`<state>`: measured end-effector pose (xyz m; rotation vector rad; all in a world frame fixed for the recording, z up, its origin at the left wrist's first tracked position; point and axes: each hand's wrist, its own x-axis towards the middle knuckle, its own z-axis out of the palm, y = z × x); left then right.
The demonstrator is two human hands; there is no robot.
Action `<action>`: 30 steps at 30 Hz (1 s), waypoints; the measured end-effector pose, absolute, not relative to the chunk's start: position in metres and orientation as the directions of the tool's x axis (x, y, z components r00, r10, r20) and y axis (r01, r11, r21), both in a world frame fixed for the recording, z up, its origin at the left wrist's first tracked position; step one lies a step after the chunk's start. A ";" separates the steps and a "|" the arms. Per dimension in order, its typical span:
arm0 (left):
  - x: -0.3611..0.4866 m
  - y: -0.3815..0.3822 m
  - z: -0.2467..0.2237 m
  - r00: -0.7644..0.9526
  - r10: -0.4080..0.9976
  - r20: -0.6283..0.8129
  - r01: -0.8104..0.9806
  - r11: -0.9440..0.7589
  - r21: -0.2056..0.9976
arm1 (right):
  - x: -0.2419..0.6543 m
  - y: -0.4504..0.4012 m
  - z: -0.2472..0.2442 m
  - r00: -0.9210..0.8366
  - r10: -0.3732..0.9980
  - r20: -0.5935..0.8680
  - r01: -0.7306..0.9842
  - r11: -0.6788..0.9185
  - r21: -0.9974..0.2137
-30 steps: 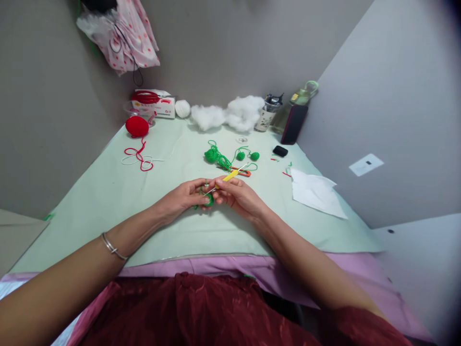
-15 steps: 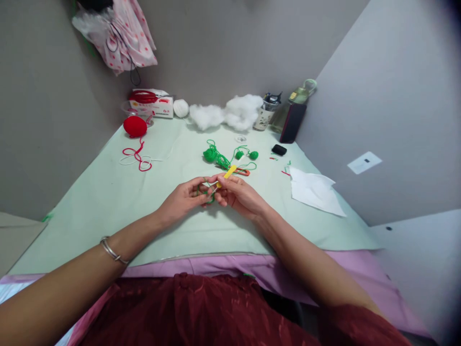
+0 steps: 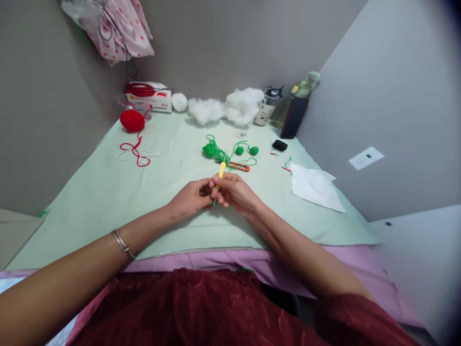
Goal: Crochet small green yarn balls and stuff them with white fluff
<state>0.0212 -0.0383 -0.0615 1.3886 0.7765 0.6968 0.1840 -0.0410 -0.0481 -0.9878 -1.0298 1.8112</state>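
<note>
Near the table's middle my two hands meet. My right hand [image 3: 236,192] is closed on a crochet hook with a yellow handle [image 3: 222,169], which stands nearly upright in the view. My left hand [image 3: 192,198] is closed on a small piece of green yarn, mostly hidden by the fingers. Just beyond the hands lie a green yarn ball [image 3: 209,151] with loose strands, two small green balls [image 3: 239,150] and an orange-handled tool [image 3: 240,166].
Red yarn [image 3: 132,120] and a box [image 3: 160,101] are at the back left. White stuffing [image 3: 243,106], a pen cup [image 3: 264,113], a phone [image 3: 294,118] and a bottle [image 3: 300,88] line the back. A black case [image 3: 280,145] and white cloth [image 3: 315,187] lie at right.
The crochet hook has turned more upright, and its yellow handle has shifted left. My left hand's fingers have curled in, hiding more green yarn. The whole view has shifted slightly.
</note>
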 end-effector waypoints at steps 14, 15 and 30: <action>0.010 -0.035 -0.055 0.669 0.734 -0.117 -0.099 0.244 0.965 | 0.188 -0.038 -0.036 -0.390 0.887 -0.248 -0.371 -0.398 -0.839; 0.010 -0.035 -0.054 0.678 0.726 -0.117 -0.111 0.258 0.960 | 0.189 -0.038 -0.036 -0.386 0.890 -0.242 -0.370 -0.390 -0.843; 0.011 -0.034 -0.051 0.737 0.661 -0.142 -0.048 0.261 0.964 | 0.187 -0.044 -0.032 -0.397 0.885 -0.245 -0.404 -0.408 -0.818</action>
